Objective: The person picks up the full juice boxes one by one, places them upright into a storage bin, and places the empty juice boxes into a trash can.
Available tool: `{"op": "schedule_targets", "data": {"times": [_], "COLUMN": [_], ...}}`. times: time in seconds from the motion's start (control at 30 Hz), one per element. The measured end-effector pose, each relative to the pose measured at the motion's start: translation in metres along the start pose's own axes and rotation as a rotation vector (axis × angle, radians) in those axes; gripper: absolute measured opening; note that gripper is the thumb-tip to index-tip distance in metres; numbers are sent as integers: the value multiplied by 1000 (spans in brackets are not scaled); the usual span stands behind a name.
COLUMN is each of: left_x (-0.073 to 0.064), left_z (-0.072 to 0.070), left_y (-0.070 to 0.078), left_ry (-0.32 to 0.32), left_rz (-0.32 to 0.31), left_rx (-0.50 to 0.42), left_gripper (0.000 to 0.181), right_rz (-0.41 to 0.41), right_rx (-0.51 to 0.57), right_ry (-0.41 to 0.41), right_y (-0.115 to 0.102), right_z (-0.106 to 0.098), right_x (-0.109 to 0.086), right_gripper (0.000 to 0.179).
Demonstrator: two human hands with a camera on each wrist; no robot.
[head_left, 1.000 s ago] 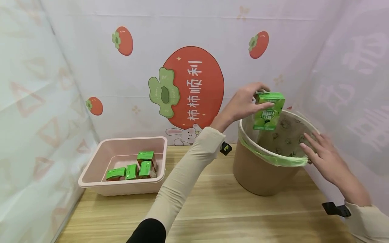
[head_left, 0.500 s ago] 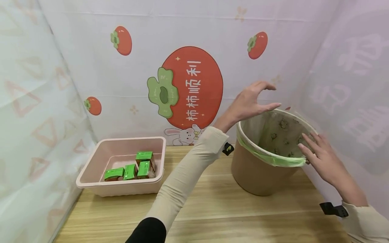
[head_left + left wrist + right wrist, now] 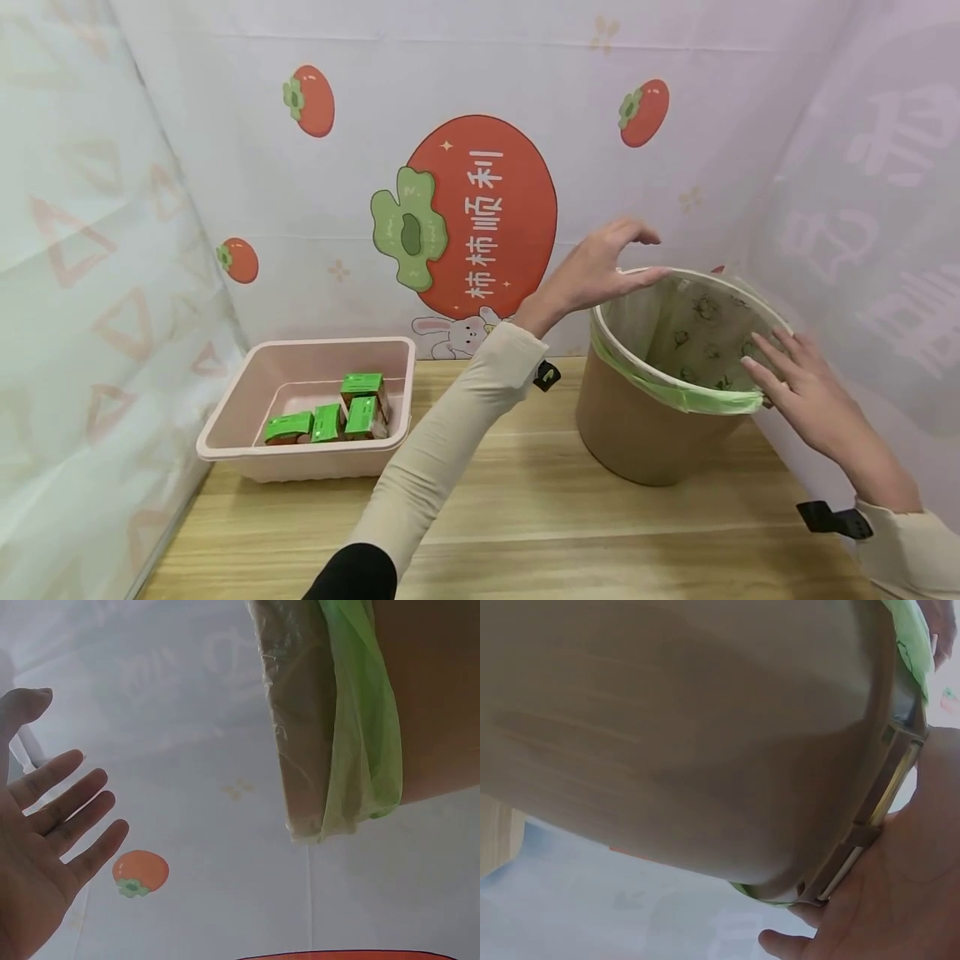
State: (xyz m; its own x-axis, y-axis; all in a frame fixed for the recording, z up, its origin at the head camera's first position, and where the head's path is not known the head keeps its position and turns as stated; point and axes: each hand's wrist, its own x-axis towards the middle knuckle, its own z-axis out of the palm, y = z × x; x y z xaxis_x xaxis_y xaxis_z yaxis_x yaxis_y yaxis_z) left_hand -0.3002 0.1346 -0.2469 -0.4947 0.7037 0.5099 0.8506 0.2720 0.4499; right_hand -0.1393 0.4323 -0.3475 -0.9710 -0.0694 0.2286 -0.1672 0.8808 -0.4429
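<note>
My left hand hovers above the left side of a brown trash bin, fingers and thumb apart with nothing between them. In the left wrist view its fingers are spread, away from the bin's rim. A green-edged plastic bag lines the bin and folds over its rim. My right hand rests at the right side of that rim, fingers extended over the edge. The right wrist view shows the palm against the rim's handle-like part. The bin's bottom is hidden.
A pink plastic basin stands on the wooden table at the left, holding several green juice boxes. A printed white cloth closes off the back and both sides.
My left hand held a green juice box over the bin, then let go of it; the box is out of sight now. That hand has since drawn slightly back left. The right hand stays put.
</note>
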Motion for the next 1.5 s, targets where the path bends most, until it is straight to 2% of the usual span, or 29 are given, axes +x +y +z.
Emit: {"op": "schedule_targets", "data": {"times": [0.17, 0.4, 0.57, 0.7, 1.13, 1.5], "left_x": [-5, -17, -34, -46, -91, -129], "left_z": [-1, -7, -11, -13, -14, -13], "left_y": [-4, -13, -22, -30, -55, -73], "left_ry": [5, 3, 8, 35, 47, 49], "left_rz": [-13, -62, -113, -117, -165, -269], "left_rx": [16, 19, 30, 39, 47, 56], "left_gripper": [41, 42, 42, 42, 42, 46], "right_rz": [2, -38, -96, -107, -206, -331], "right_rx": [-30, -52, -50, -44, -10, 10], "right_ry": [-4, 20, 21, 12, 10, 47], "right_y": [-2, -13, -26, -37, -79, -120], "right_z": [-3, -1, 4, 7, 28, 52], "right_x": [2, 9, 13, 17, 34, 41], "right_gripper": [67, 65, 63, 64, 66, 65]}}
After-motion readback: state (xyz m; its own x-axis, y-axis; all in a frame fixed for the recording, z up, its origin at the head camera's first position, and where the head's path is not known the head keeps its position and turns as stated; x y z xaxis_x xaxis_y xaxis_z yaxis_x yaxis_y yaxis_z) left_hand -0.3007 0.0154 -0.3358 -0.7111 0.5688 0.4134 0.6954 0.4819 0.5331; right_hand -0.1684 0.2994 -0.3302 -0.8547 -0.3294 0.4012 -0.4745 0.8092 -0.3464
